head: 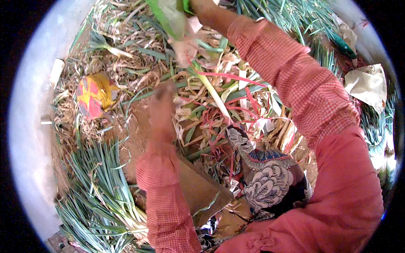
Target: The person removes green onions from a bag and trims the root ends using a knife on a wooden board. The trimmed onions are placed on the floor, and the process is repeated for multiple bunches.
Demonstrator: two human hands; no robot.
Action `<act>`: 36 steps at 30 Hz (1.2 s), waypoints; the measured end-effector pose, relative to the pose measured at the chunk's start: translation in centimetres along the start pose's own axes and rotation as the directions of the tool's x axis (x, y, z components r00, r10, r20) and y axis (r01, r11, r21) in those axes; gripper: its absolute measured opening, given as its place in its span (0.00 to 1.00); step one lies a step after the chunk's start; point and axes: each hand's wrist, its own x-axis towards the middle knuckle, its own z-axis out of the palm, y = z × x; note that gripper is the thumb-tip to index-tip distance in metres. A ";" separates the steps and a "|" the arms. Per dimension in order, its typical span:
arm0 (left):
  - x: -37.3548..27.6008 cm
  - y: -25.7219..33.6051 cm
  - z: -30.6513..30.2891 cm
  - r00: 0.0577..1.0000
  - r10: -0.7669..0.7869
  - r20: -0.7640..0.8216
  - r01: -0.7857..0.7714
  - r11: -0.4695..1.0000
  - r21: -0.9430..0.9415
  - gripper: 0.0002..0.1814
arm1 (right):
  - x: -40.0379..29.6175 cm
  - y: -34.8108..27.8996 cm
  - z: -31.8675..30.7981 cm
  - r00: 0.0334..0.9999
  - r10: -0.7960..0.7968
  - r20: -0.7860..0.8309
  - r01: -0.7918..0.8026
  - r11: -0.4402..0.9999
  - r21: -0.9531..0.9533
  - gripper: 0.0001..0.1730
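Observation:
My left hand (164, 98) is blurred above bare brown ground, left of the trimmings; whether its fingers are closed is unclear. Toward the top edge reaches my right hand (204, 8), partly cut off by the frame. Beside it is a blurred green and whitish sheet-like thing (167, 17); I cannot tell whether the hand grips it. Just below that sheet is a pale pinkish blur I cannot identify. A single green onion (212, 91) with a long white stalk lies slanting between my arms. Red plastic strips (250, 98) are strewn around it over peeled leaves (196, 117).
A green onion pile (107, 186) lies at lower left, another (284, 19) at upper right. A taped yellow-and-red bundle (96, 96) sits at left. Before me are a brown board (202, 189) and my patterned-cloth-covered leg (269, 180). A pale sheet (367, 85) lies at right.

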 end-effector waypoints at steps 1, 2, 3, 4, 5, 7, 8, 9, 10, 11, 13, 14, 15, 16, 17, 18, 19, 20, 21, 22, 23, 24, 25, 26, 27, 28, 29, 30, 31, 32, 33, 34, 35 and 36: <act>-1.3 -3.0 -0.8 0.996 -0.079 0.035 0.078 0.997 0.015 0.24 | -0.7 3.7 -1.2 0.995 0.008 0.100 0.031 0.923 -0.384 0.11; -2.2 -6.4 -0.7 0.992 -0.112 0.054 0.111 0.993 0.028 0.21 | -1.4 7.2 -3.7 0.983 0.014 0.183 0.122 0.693 -0.710 0.13; -4.1 -8.8 -2.3 0.987 -0.160 0.021 0.159 0.986 0.051 0.18 | -3.9 9.3 -2.0 0.962 -0.041 0.271 0.263 0.420 -0.869 0.14; -5.6 -10.0 -2.6 0.977 -0.210 0.024 0.209 0.977 0.029 0.17 | -6.3 10.7 -2.4 0.938 -0.101 0.332 0.340 0.065 -0.938 0.16; -7.4 -10.5 -3.1 0.966 -0.257 0.015 0.256 0.966 0.013 0.16 | -7.4 10.8 -3.3 0.921 -0.100 0.378 0.386 0.083 -0.919 0.17; -10.2 -12.1 -4.0 0.971 -0.238 0.011 0.238 0.971 0.035 0.14 | -8.8 10.4 -6.2 0.901 -0.074 0.428 0.434 0.214 -0.875 0.18; -11.0 -13.4 -4.7 0.986 -0.166 0.006 0.165 0.984 0.073 0.14 | -9.2 10.0 -7.1 0.895 -0.048 0.444 0.433 0.336 -0.837 0.18; -11.8 -13.8 -5.6 0.997 -0.080 -0.013 0.081 0.991 0.109 0.13 | -9.1 9.0 -6.6 0.865 -0.085 0.495 0.472 0.477 -0.742 0.18; -13.1 -13.9 -6.5 0.988 -0.152 -0.039 0.155 0.986 0.067 0.13 | -10.2 8.5 -6.3 0.911 0.007 0.413 0.331 0.586 -0.740 0.18; -14.5 -13.8 -7.4 0.974 -0.217 -0.062 0.219 0.976 0.019 0.13 | -11.6 6.3 -5.1 0.940 0.097 0.326 0.178 0.676 -0.715 0.18; -17.2 -12.8 -8.7 0.953 -0.291 -0.091 0.287 0.957 -0.047 0.13 | -13.2 4.4 -3.8 0.970 0.117 0.215 0.029 0.817 -0.576 0.21; -18.2 -11.2 -8.8 0.953 -0.292 -0.085 0.288 0.956 -0.061 0.13 | -13.3 4.4 -5.0 0.984 0.043 0.175 0.047 0.876 -0.480 0.23; -19.3 -10.1 -9.1 0.951 -0.298 -0.081 0.293 0.954 -0.072 0.13 | -13.4 4.1 -6.2 0.995 0.094 0.046 -0.056 0.845 -0.532 0.25; -20.1 -9.6 -9.7 0.957 -0.278 -0.088 0.278 0.961 -0.015 0.13 | -13.3 3.7 -7.4 0.986 0.141 -0.086 -0.165 0.810 -0.563 0.27; -21.4 -9.3 -11.0 0.958 -0.263 -0.109 0.269 0.962 0.040 0.13 | -14.6 3.0 -7.8 0.987 -0.039 -0.158 -0.083 0.716 -0.693 0.26; -22.4 -9.1 -12.3 0.964 -0.239 -0.116 0.250 0.964 0.094 0.13 | -15.9 2.1 -8.9 0.968 -0.140 -0.210 -0.055 0.697 -0.715 0.25; -24.2 -10.3 -15.1 0.992 0.116 -0.049 -0.081 0.884 0.461 0.13 | -17.3 1.6 -9.9 0.937 -0.239 -0.257 -0.028 0.679 -0.734 0.25; -26.0 -9.1 -15.9 0.982 -0.054 -0.182 0.107 0.951 0.290 0.13 | -19.2 1.1 -10.2 0.958 -0.137 -0.251 -0.083 0.707 -0.703 0.24; -27.9 -7.9 -16.8 0.925 -0.224 -0.308 0.258 0.963 0.076 0.14 | -21.2 0.7 -10.1 0.971 -0.036 -0.238 -0.138 0.726 -0.674 0.24; -30.4 -8.3 -20.0 0.935 -0.227 -0.272 0.228 0.973 -0.030 0.16 | -23.7 1.1 -9.3 0.969 0.083 -0.234 -0.216 0.748 -0.628 0.21; -33.6 -6.7 -21.9 0.924 -0.255 -0.285 0.249 0.967 -0.060 0.16 | -26.4 2.2 -8.4 0.955 0.203 -0.218 -0.294 0.754 -0.587 0.18; -36.6 -5.6 -24.1 0.921 -0.230 -0.313 0.226 0.973 -0.050 0.15 | -29.0 3.9 -7.6 0.930 0.358 -0.085 -0.342 0.757 -0.557 0.16; -40.3 -6.8 -27.2 0.849 -0.240 -0.470 0.295 0.954 0.047 0.17 | -30.7 5.4 -7.0 0.862 0.502 0.069 -0.393 0.748 -0.535 0.14; -42.7 -6.1 -27.5 0.779 -0.235 -0.581 0.317 0.947 0.043 0.17 | -31.4 5.9 -6.5 0.852 0.490 0.186 -0.339 0.787 -0.516 0.13; -44.7 -5.2 -27.7 0.692 -0.233 -0.683 0.353 0.935 0.039 0.18 | -32.6 5.3 -4.5 0.824 0.480 0.300 -0.301 0.821 -0.485 0.13; -46.7 -6.0 -28.4 0.650 -0.217 -0.729 0.318 0.948 0.001 0.17 | -32.0 3.9 -3.2 0.780 0.552 0.295 -0.341 0.771 -0.538 0.13; -49.5 -8.6 -29.5 0.594 -0.203 -0.779 0.283 0.959 -0.035 0.17 | -30.9 -0.1 -0.8 0.727 0.619 0.296 -0.367 0.716 -0.594 0.13; -52.1 -12.0 -30.6 0.569 -0.247 -0.785 0.280 0.955 -0.097 0.16 | -30.5 -2.1 0.9 0.829 0.401 0.390 -0.287 0.903 -0.319 0.12; -56.0 -15.5 -31.6 0.515 -0.303 -0.802 0.295 0.941 -0.166 0.15 | -29.6 -5.0 4.0 0.795 0.450 0.406 -0.237 0.848 -0.474 0.12; -59.2 -18.3 -31.4 0.467 -0.361 -0.807 0.309 0.922 -0.233 0.15 | -30.4 -10.2 7.4 0.793 0.328 0.514 -0.106 0.904 -0.414 0.12; -61.9 -20.9 -29.7 0.422 -0.434 -0.796 0.345 0.889 -0.302 0.16 | -30.8 -12.1 9.9 0.760 0.249 0.601 -0.014 0.930 -0.368 0.12; -64.3 -23.2 -27.8 0.400 -0.516 -0.757 0.401 0.842 -0.362 0.16 | -31.2 -14.0 12.7 0.716 0.175 0.676 0.063 0.948 -0.313 0.12; -66.2 -25.4 -25.5 0.394 -0.590 -0.705 0.451 0.792 -0.411 0.16 | -31.4 -15.2 14.5 0.635 0.117 0.764 0.089 0.971 -0.223 0.12; -68.0 -27.6 -23.1 0.386 -0.669 -0.635 0.520 0.726 -0.449 0.17 | -33.2 -17.7 17.0 0.637 0.283 0.718 0.068 0.906 -0.417 0.11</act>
